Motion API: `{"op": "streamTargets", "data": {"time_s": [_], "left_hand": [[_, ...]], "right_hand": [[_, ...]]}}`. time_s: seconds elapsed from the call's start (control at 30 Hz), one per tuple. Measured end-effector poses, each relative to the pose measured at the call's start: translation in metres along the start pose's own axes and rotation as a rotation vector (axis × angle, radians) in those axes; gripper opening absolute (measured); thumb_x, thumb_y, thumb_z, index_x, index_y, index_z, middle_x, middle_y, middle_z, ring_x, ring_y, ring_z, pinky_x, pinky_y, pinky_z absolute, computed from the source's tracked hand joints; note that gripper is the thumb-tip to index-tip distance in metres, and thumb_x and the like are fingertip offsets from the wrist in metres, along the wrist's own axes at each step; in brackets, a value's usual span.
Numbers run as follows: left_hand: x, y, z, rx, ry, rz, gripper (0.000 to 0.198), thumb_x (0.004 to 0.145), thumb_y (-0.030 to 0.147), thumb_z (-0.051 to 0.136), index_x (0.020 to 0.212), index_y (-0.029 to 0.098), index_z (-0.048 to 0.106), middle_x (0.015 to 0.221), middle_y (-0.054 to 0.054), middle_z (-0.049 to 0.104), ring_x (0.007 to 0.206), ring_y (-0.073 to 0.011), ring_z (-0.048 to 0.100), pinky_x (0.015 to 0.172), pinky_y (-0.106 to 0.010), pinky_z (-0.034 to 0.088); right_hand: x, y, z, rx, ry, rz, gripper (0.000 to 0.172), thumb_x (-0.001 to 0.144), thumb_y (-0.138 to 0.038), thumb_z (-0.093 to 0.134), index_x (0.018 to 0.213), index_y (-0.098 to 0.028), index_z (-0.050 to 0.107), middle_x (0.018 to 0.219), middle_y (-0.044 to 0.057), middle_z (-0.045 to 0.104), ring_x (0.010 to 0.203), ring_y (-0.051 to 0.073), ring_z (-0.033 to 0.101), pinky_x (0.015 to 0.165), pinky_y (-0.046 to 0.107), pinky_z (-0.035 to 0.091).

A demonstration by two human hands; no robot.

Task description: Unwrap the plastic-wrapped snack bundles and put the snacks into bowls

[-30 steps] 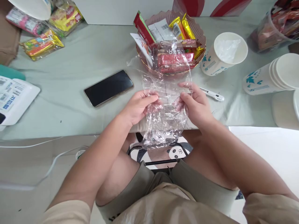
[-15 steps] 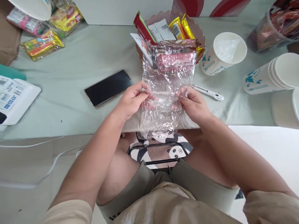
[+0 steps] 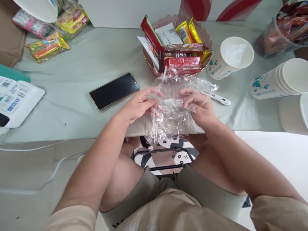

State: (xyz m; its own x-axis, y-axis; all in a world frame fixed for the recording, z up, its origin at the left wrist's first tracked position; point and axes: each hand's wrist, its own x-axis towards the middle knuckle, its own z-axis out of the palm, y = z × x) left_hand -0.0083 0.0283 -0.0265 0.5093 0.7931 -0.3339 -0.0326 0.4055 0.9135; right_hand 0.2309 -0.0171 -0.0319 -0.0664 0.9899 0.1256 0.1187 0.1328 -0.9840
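Note:
A crinkled clear plastic bag (image 3: 169, 117) spreads between my two hands over the table's front edge, its lower part hanging above my lap. My left hand (image 3: 139, 105) grips its left side, thumb and fingers closed on the film. On the other side, my right hand (image 3: 201, 107) has its bent fingers and thumb around the film. The bag's upper end lies loose on the cloth just below a pink scalloped bowl (image 3: 209, 61) of wrapped snack bars (image 3: 184, 61). A white utility knife (image 3: 220, 98) lies beside my right hand, partly covered by the plastic.
A phone (image 3: 114, 90) lies left of my hands. Paper cups (image 3: 267, 81) stand at the right, one cup (image 3: 218, 65) holding crumpled clear plastic. A clear tub (image 3: 271, 41) of packets is at the back right. Snack packs (image 3: 48, 46) and a white device (image 3: 21, 99) are at the left.
The upper part of the plastic bag has dropped from in front of the bowl onto the cloth and spread rightward, uncovering the snack bars. My right hand's fingers have shifted on the film.

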Motion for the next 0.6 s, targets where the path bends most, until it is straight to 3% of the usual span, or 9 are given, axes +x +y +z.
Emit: {"op": "streamTargets", "data": {"time_s": [0.1, 0.2, 0.37, 0.5, 0.6], "left_hand": [[0.0, 0.001, 0.0, -0.041, 0.031, -0.005, 0.003, 0.091, 0.023, 0.074, 0.093, 0.022, 0.073, 0.081, -0.003, 0.076, 0.055, -0.0148, 0.071, 0.051, -0.023, 0.057], [0.0, 0.002, 0.002, -0.049, 0.063, 0.022, 0.012, 0.09, 0.024, 0.075, 0.079, 0.019, 0.072, 0.085, -0.005, 0.076, 0.057, -0.0145, 0.069, 0.057, -0.028, 0.061], [0.0, 0.003, 0.005, -0.079, 0.087, 0.079, 0.019, 0.086, 0.019, 0.075, 0.067, 0.018, 0.072, 0.074, -0.003, 0.072, 0.06, -0.0129, 0.067, 0.06, -0.025, 0.057], [-0.001, 0.007, 0.004, -0.057, 0.134, 0.137, 0.023, 0.076, 0.004, 0.066, 0.057, 0.015, 0.068, 0.098, -0.006, 0.079, 0.075, -0.0132, 0.07, 0.071, -0.026, 0.057], [-0.003, 0.011, 0.004, -0.07, 0.165, 0.165, 0.027, 0.073, -0.001, 0.059, 0.053, 0.014, 0.066, 0.103, -0.007, 0.078, 0.081, -0.0137, 0.07, 0.078, -0.028, 0.057]], "right_hand": [[-0.001, -0.002, -0.002, -0.031, 0.014, -0.065, 0.021, 0.082, -0.035, 0.077, 0.065, -0.026, 0.07, 0.114, 0.004, 0.07, 0.109, 0.023, 0.067, 0.11, 0.049, 0.051], [-0.002, -0.005, -0.003, -0.063, -0.025, -0.097, 0.016, 0.083, -0.038, 0.078, 0.071, -0.028, 0.074, 0.12, 0.004, 0.068, 0.119, 0.025, 0.064, 0.115, 0.049, 0.048], [-0.004, -0.009, -0.001, -0.098, -0.051, -0.07, 0.029, 0.082, -0.034, 0.072, 0.054, -0.026, 0.067, 0.123, 0.003, 0.065, 0.126, 0.026, 0.061, 0.121, 0.051, 0.044], [-0.004, -0.008, 0.0, -0.083, -0.005, -0.082, 0.028, 0.079, -0.022, 0.068, 0.051, -0.026, 0.064, 0.121, 0.001, 0.065, 0.125, 0.024, 0.063, 0.122, 0.049, 0.043], [-0.002, -0.004, -0.001, 0.019, 0.035, -0.033, 0.018, 0.081, -0.031, 0.069, 0.065, -0.025, 0.065, 0.125, 0.001, 0.066, 0.127, 0.025, 0.064, 0.12, 0.05, 0.045]]}}
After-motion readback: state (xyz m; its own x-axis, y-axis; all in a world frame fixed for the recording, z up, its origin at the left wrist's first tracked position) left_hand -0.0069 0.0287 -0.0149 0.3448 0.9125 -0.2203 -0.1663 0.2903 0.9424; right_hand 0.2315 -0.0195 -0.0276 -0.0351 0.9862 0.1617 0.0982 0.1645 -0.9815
